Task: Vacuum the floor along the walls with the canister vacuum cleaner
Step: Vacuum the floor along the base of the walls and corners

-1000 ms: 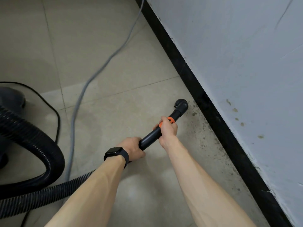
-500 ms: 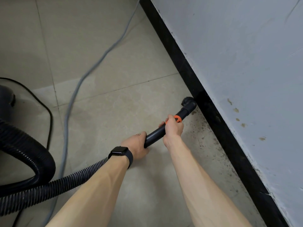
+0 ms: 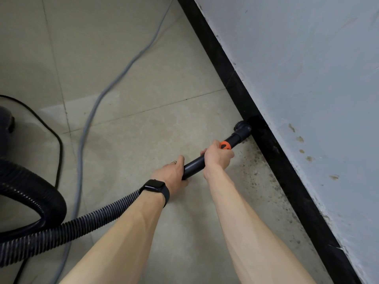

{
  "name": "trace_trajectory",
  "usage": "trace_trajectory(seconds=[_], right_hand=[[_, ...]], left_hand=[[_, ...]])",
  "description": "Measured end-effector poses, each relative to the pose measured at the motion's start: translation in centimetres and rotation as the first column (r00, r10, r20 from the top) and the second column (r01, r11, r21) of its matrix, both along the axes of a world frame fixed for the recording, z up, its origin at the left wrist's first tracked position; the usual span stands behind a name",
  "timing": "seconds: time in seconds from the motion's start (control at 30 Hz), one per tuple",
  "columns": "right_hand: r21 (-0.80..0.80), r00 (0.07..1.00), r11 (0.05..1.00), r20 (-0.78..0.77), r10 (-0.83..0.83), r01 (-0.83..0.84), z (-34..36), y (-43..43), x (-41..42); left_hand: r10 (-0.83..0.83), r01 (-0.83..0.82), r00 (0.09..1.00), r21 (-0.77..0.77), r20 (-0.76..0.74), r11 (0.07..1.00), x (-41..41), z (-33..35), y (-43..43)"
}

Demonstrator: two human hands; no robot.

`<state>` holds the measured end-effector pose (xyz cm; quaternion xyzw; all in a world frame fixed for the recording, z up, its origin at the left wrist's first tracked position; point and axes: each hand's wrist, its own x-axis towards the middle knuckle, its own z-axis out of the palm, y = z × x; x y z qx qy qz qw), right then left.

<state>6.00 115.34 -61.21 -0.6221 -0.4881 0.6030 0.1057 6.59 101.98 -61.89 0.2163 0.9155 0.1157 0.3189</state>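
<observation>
I hold a black vacuum wand with an orange ring low over the beige tiled floor. My right hand grips the wand just behind the ring. My left hand, with a black watch on the wrist, grips the wand's rear end where the ribbed hose joins. The small round nozzle touches the black baseboard at the foot of the grey wall. Part of the black canister shows at the left edge.
Dark dirt specks lie on the floor beside the baseboard, nearer me than the nozzle. A grey cable and a thin black cord run across the tiles on the left. The thick hose loops at the left.
Both hands have pushed the wand forward and to the right, so the nozzle went from the open floor to the baseboard. The grips are unchanged.
</observation>
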Motion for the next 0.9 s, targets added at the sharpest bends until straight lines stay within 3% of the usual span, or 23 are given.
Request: trace_trajectory(seconds=[0.23, 0.37, 0.7, 0.9], right_hand=[[0.032, 0.993, 0.996, 0.086, 0.081, -0.084, 0.1, -0.3, -3.0], [0.005, 0.995, 0.995, 0.024, 0.098, -0.098, 0.4, 0.0, -2.8], [-0.204, 0.972, 0.968, -0.211, 0.101, -0.145, 1.9, -5.2, 0.3], [-0.31, 0.968, 0.943, -0.245, 0.046, -0.123, 1.3, -10.8, 4.5]], left_hand=[[0.08, -0.08, 0.997, -0.046, -0.01, 0.996, -1.6, 0.5, -0.1], [0.086, -0.089, 0.994, -0.044, -0.067, 0.995, -1.3, 0.6, -0.1], [-0.082, 0.069, 0.981, -0.079, -0.176, 0.994, 0.3, 1.4, -6.9], [-0.246, 0.248, 0.904, -0.04, -0.35, 0.968, 2.4, 1.4, -14.3]])
